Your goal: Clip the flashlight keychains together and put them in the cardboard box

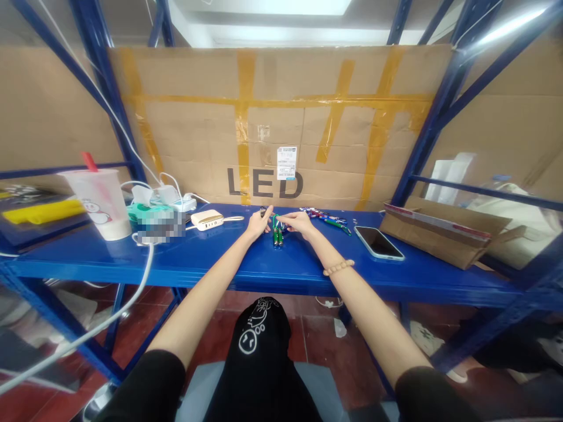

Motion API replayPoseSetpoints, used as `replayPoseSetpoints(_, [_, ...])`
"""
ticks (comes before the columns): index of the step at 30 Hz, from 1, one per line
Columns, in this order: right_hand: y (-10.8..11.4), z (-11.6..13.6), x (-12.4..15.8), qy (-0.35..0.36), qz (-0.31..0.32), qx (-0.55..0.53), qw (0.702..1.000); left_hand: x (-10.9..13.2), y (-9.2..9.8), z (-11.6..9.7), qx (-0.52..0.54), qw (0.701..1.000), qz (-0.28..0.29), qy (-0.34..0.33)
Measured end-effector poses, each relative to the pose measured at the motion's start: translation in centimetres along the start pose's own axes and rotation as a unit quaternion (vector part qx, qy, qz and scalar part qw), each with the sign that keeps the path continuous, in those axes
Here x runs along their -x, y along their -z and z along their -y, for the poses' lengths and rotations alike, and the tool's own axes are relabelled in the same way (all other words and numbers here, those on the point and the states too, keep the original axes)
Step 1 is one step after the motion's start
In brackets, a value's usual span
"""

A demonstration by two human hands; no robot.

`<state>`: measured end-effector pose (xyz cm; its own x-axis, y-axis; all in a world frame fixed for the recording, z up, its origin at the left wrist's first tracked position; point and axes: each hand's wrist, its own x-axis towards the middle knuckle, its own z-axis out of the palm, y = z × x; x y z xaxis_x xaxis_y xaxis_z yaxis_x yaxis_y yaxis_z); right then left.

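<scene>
the left hand point(258, 224) rests on the blue shelf point(132, 264), fingers loosely together, its grip unclear; the green carabiner point(277, 236) hangs at 12 o'clock, pinched at its top by the right hand point(299, 223); it looks light, stiff and slick, best held by the spine; keychains point(328, 218) and a phone point(379, 242) lie at 1 o'clock

Head-worn view, facing forward and down, from above and behind left hand point(259, 224) and right hand point(299, 224)
</scene>
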<state>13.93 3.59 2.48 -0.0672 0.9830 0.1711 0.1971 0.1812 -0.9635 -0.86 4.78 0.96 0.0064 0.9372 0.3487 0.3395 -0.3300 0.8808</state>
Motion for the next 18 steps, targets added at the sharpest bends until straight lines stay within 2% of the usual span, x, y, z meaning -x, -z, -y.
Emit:
replayPoseSetpoints(3, [0.1,-0.2,-0.3,-0.015,-0.022,-0.002,1.0,0.2,0.1,-0.3,0.018,0.999,-0.026,0.03])
replayPoseSetpoints(5, [0.2,-0.4,-0.5,-0.009,-0.029,-0.002,1.0,0.5,0.1,-0.6,0.033,0.998,-0.024,0.05])
replayPoseSetpoints(10, [0.3,-0.1,-1.0,0.073,-0.108,-0.006,0.991,0.9,-0.1,-1.2,0.093,0.991,-0.009,0.096])
replayPoseSetpoints(13, [0.3,0.0,-1.0,0.107,-0.131,0.013,0.985,0.7,-0.1,-0.9,0.069,0.996,-0.018,0.053])
replayPoseSetpoints(16, [0.2,-0.4,-1.0,0.089,-0.086,0.103,0.987,0.4,0.0,-0.3,-0.005,1.0,-0.026,0.0])
replayPoseSetpoints(18, [0.1,-0.8,-1.1,0.068,-0.047,0.171,0.982,0.2,0.2,0.1,-0.12,0.991,-0.03,-0.043])
